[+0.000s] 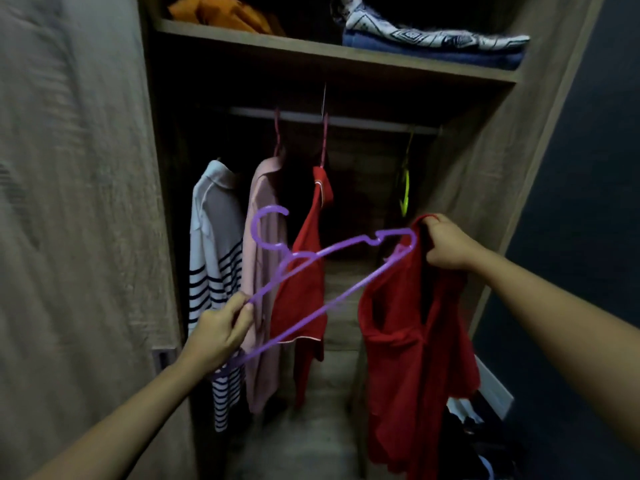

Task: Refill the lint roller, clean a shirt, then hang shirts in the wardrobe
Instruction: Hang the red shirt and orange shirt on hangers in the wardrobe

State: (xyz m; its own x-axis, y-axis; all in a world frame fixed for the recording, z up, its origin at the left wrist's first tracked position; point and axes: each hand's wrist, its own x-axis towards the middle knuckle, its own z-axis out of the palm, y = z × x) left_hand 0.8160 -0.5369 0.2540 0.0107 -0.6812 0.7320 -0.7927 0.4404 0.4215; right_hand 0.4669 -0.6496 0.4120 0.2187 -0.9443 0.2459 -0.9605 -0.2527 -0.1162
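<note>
Left hand (220, 336) pinches a thin purple plastic hanger (322, 271); right hand (446, 245) grips a soft red shirt (415, 341).

1. No readable text, label, brand, number or sign appears anywhere in the view.
2. The folded cloth (433, 31) on the shelf (311, 51), far right, carries a geometric print only, with no lettering.
3. The striped shirt (214, 271), hanging far left, shows plain stripes without writing.
</note>
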